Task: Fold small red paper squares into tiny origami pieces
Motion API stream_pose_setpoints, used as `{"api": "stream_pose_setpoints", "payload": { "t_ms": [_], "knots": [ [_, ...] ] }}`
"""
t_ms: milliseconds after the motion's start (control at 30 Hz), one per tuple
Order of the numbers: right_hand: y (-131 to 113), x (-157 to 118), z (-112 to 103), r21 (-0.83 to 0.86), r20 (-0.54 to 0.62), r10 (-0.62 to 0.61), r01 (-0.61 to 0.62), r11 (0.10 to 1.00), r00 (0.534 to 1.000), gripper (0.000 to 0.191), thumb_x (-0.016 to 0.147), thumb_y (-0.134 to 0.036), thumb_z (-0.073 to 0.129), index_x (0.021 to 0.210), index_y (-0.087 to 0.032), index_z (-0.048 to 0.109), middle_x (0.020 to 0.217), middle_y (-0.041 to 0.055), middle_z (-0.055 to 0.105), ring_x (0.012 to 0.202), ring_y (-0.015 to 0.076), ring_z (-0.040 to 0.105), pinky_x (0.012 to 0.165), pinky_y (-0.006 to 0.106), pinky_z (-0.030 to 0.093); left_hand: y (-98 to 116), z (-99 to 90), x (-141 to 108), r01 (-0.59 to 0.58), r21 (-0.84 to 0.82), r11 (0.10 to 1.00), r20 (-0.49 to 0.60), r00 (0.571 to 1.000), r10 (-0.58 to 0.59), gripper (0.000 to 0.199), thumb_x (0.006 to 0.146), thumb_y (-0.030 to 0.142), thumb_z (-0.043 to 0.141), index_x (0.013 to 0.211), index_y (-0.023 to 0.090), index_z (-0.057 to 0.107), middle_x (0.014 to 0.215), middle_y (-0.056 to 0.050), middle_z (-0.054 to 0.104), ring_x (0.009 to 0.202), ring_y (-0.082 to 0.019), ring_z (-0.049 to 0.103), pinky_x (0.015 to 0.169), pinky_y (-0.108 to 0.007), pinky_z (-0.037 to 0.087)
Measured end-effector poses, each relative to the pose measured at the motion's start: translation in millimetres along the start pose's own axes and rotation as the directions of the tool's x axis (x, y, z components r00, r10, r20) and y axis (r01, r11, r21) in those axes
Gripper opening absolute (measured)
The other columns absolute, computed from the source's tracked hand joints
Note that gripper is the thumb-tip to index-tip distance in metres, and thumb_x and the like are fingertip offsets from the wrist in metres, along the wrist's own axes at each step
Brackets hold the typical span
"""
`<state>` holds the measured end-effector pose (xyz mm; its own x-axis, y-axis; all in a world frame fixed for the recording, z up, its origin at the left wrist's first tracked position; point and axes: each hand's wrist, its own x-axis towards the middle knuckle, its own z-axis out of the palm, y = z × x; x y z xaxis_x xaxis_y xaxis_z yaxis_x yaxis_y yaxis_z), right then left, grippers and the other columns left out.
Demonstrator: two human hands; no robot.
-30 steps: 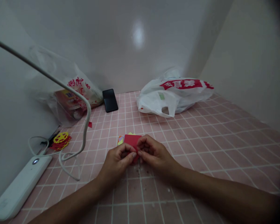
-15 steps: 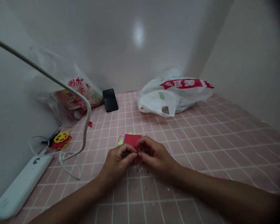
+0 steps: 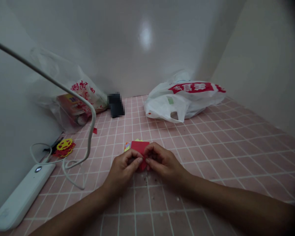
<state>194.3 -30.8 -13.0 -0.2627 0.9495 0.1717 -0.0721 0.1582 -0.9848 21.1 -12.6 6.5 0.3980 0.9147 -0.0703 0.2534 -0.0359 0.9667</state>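
A red square of paper lies in front of me, over several coloured sheets that peek out at its left and back. My left hand is closed at the paper's near left side, thumb and forefinger pinched together on red paper. Facing it, my right hand has its thumb and fingertips pinched at the near right side. A small gap separates the two pinches. More red paper shows below the fingertips; whether it is a folded part or a separate piece I cannot tell.
A white power bank with a cable lies at the left. Yellow and red cut-paper shapes sit behind it. Farther back are a clear plastic bag, a pixelated dark object and a white plastic bag.
My left fingertips have shifted slightly left, away from the right ones, and more red paper shows below them. My right hand has barely moved.
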Motion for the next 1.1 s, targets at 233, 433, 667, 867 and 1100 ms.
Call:
{"api": "stream_pose_setpoints", "payload": {
  "t_ms": [233, 433, 667, 867, 1100],
  "knots": [
    [0.3, -0.6, -0.6, 0.039, 0.015, 0.011, -0.012, 0.999, 1.000, 0.011, 0.086, -0.009, 0.053, 0.088, -0.020, 0.053, 0.077, -0.0024, 0.056, 0.069, 0.0115, 0.055, 0.064, 0.025, 0.044, -3.3, -0.4, -0.1, 0.018, -0.101, 0.995, -0.015, 1.000, -0.020, 0.010, 0.084, 0.027, 0.061, 0.083, 0.017, 0.058, 0.072, 0.001, 0.060, 0.065, -0.013, 0.056, 0.063, -0.025, 0.044],
    [3.0, 0.7, -0.2, 0.091, 0.027, 0.018, -0.021, 0.996, 0.999, 0.013, 0.086, -0.007, 0.053, 0.089, -0.019, 0.054, 0.076, -0.0029, 0.057, 0.068, 0.0106, 0.056, 0.064, 0.024, 0.044, -1.9, -0.1, 0.1, 0.031, -0.112, 0.993, -0.010, 0.999, -0.032, 0.011, 0.082, 0.027, 0.062, 0.081, 0.016, 0.059, 0.071, 0.001, 0.061, 0.066, -0.013, 0.055, 0.063, -0.024, 0.044],
    [0.2, 0.6, 0.6, 0.128, 0.018, 0.010, -0.013, 0.992, 1.000, 0.013, 0.085, -0.007, 0.054, 0.088, -0.019, 0.054, 0.079, -0.0030, 0.056, 0.070, 0.0101, 0.055, 0.064, 0.023, 0.044, 0.9, 1.1, 0.5, 0.023, -0.069, 0.997, -0.042, 0.999, -0.026, 0.008, 0.080, 0.024, 0.063, 0.078, 0.016, 0.062, 0.069, 0.001, 0.061, 0.064, -0.012, 0.056, 0.061, -0.023, 0.044],
    [0.9, 0.8, 0.8, 0.135, 0.032, 0.058, -0.062, 0.989, 0.998, 0.009, 0.085, -0.010, 0.055, 0.087, -0.019, 0.055, 0.076, -0.0025, 0.058, 0.069, 0.0108, 0.057, 0.064, 0.024, 0.045, -0.7, 0.4, 0.0, -0.017, -0.002, 1.000, -0.055, 0.998, 0.017, 0.007, 0.080, 0.023, 0.062, 0.078, 0.016, 0.064, 0.069, 0.001, 0.063, 0.064, -0.012, 0.057, 0.061, -0.022, 0.045],
    [0.8, 1.3, -0.3, -0.059, 0.000, 0.071, -0.071, 0.996, 0.997, 0.008, 0.084, -0.011, 0.055, 0.081, -0.018, 0.057, 0.073, -0.0015, 0.058, 0.067, 0.0119, 0.054, 0.063, 0.025, 0.042, -2.9, 0.0, -0.7, -0.105, 0.131, 0.986, -0.065, 0.991, 0.114, 0.006, 0.083, 0.020, 0.060, 0.080, 0.018, 0.065, 0.073, 0.001, 0.064, 0.068, -0.013, 0.059, 0.064, -0.023, 0.045]
  ]
}}
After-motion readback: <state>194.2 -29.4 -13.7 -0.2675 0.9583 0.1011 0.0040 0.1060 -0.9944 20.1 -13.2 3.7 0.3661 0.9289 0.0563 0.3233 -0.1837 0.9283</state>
